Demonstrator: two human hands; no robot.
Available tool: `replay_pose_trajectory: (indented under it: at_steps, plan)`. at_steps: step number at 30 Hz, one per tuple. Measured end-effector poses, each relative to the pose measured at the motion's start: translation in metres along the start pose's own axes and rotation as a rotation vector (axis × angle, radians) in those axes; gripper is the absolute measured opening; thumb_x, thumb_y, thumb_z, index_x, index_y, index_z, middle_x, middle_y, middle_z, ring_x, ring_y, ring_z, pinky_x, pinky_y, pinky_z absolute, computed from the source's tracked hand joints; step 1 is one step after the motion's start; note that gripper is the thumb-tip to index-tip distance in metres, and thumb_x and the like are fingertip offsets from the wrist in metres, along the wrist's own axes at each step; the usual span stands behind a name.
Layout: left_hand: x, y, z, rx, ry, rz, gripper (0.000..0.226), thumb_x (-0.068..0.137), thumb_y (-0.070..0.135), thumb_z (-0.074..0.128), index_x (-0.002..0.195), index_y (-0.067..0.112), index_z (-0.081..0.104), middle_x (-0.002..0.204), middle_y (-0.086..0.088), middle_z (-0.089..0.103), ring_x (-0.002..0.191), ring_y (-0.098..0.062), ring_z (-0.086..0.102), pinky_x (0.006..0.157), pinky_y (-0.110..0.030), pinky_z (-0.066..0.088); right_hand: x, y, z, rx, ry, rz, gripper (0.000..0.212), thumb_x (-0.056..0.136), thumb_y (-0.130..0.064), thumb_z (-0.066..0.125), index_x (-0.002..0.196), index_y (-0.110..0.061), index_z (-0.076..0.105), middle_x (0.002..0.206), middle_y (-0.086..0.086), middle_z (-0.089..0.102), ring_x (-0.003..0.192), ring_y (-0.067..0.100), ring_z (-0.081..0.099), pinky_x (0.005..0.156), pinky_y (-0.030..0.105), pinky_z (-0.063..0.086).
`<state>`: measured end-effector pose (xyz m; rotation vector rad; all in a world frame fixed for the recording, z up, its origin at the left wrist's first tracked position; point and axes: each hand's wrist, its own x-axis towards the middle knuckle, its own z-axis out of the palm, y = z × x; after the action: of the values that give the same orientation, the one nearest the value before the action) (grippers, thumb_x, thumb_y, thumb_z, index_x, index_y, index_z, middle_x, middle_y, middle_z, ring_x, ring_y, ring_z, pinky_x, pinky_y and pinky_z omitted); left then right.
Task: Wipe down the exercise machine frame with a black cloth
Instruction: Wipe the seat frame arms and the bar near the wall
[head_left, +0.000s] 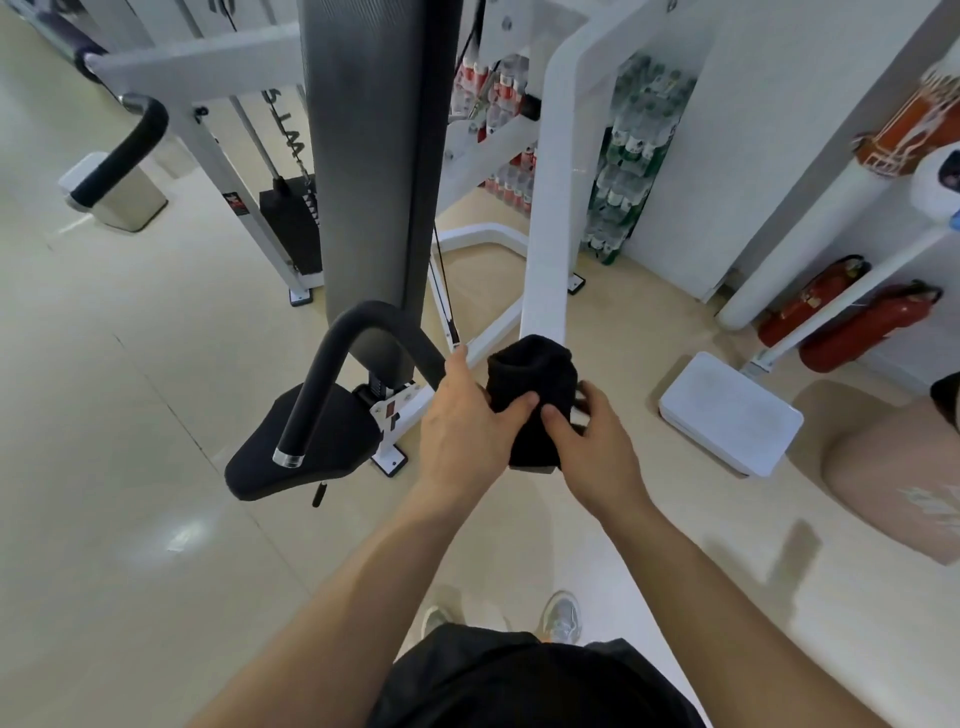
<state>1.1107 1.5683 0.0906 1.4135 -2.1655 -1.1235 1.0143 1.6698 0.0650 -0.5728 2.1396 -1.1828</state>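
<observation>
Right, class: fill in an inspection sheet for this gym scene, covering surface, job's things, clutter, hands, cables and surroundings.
Surface: glossy beige floor.
Job's things: black cloth covers the near end of the sloping white frame bar.
Clutter: white flat box and a bin on the floor.
Hands: left hand and right hand both grip the cloth, one on each side.
Cables: thin black cable runs down beside the grey back pad.
Surroundings: two red fire extinguishers, stacked bottles, black seat.
</observation>
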Motion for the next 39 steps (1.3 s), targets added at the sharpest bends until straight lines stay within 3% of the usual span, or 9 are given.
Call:
replay_pose_trajectory:
  at_steps: [3, 7, 13, 17, 21, 25, 28, 33, 39]
  plan:
    - [0.008, 0.001, -0.007, 0.043, 0.070, 0.075, 0.023, 0.082, 0.047, 0.073, 0.086, 0.032, 0.057, 0.086, 0.012, 0.051, 0.082, -0.009, 0.054, 0.063, -0.017, 0.033, 0.006, 0.002, -0.003, 0.043, 0.029, -0.012, 0.033, 0.089, -0.043, 0.068, 0.115, -0.038, 0.049, 0.105, -0.020, 0.062, 0.090, -0.003, 0.062, 0.068, 0.017, 0.048]
    - [0.020, 0.005, -0.019, -0.173, 0.099, 0.037, 0.027, 0.079, 0.035, 0.076, 0.074, 0.029, 0.050, 0.079, 0.014, 0.056, 0.075, 0.002, 0.056, 0.059, -0.010, 0.039, 0.015, -0.006, -0.012, 0.122, 0.070, -0.036, 0.026, 0.083, -0.036, 0.075, 0.101, -0.040, 0.057, 0.089, -0.021, 0.067, 0.084, -0.003, 0.065, 0.064, 0.015, 0.048]
    - [0.029, 0.016, -0.026, -0.001, 0.078, 0.069, 0.042, 0.079, 0.041, 0.076, 0.111, 0.032, 0.050, 0.115, 0.012, 0.051, 0.103, -0.008, 0.052, 0.082, -0.026, 0.045, 0.022, -0.020, -0.029, -0.014, 0.149, -0.056, 0.037, 0.076, -0.045, 0.063, 0.109, -0.036, 0.049, 0.105, -0.016, 0.060, 0.087, -0.001, 0.061, 0.066, 0.024, 0.049]
    - [0.016, 0.017, -0.010, 0.230, -0.004, 0.106, 0.054, 0.089, 0.048, 0.064, 0.132, 0.019, 0.050, 0.141, 0.000, 0.038, 0.126, -0.023, 0.041, 0.097, -0.033, 0.040, 0.016, -0.008, -0.025, -0.401, 0.097, 0.080, 0.061, 0.086, -0.041, 0.058, 0.139, -0.018, 0.038, 0.136, 0.009, 0.042, 0.122, 0.029, 0.045, 0.101, 0.048, 0.043]
    - [0.009, 0.019, 0.010, 0.180, -0.155, 0.040, 0.037, 0.102, 0.041, 0.044, 0.121, 0.010, 0.050, 0.120, -0.006, 0.058, 0.111, -0.028, 0.057, 0.082, -0.034, 0.042, 0.005, -0.005, -0.005, -0.398, 0.202, -0.036, 0.060, 0.098, -0.038, 0.046, 0.150, -0.011, 0.032, 0.156, 0.008, 0.034, 0.142, 0.025, 0.033, 0.111, 0.040, 0.037]
    - [0.013, 0.027, 0.020, 0.207, -0.192, 0.036, 0.033, 0.103, 0.036, 0.041, 0.110, 0.006, 0.050, 0.111, -0.014, 0.060, 0.104, -0.034, 0.057, 0.089, -0.047, 0.047, 0.010, -0.006, 0.011, 0.052, -0.003, 0.072, 0.020, 0.104, -0.041, 0.036, 0.105, -0.037, 0.056, 0.103, -0.016, 0.066, 0.098, 0.009, 0.063, 0.071, 0.020, 0.043]
    - [0.027, 0.033, 0.026, 0.108, -0.233, -0.062, 0.032, 0.103, 0.038, 0.039, 0.109, 0.009, 0.049, 0.108, -0.008, 0.058, 0.105, -0.029, 0.055, 0.085, -0.040, 0.046, 0.021, -0.002, 0.015, 0.220, -0.108, 0.094, 0.025, 0.106, -0.048, 0.031, 0.116, -0.044, 0.053, 0.108, -0.025, 0.061, 0.101, -0.011, 0.058, 0.082, 0.009, 0.042]
    - [0.064, 0.039, 0.038, 0.030, -0.333, -0.188, 0.037, 0.108, 0.033, 0.033, 0.074, 0.020, 0.041, 0.073, 0.002, 0.049, 0.067, -0.015, 0.049, 0.053, -0.024, 0.028, 0.049, 0.002, 0.013, 0.254, -0.242, 0.126, 0.052, 0.103, -0.057, 0.027, 0.149, -0.035, 0.036, 0.130, -0.009, 0.060, 0.112, 0.003, 0.059, 0.094, 0.028, 0.048]
    - [0.119, 0.061, 0.038, 0.093, -0.386, -0.136, 0.046, 0.109, 0.031, 0.027, 0.117, -0.003, 0.058, 0.112, -0.020, 0.061, 0.099, -0.031, 0.055, 0.080, -0.031, 0.035, 0.108, -0.028, 0.009, 0.198, -0.180, 0.090, 0.057, 0.104, -0.053, 0.027, 0.147, -0.018, 0.040, 0.133, 0.006, 0.059, 0.119, 0.021, 0.058, 0.104, 0.043, 0.046]
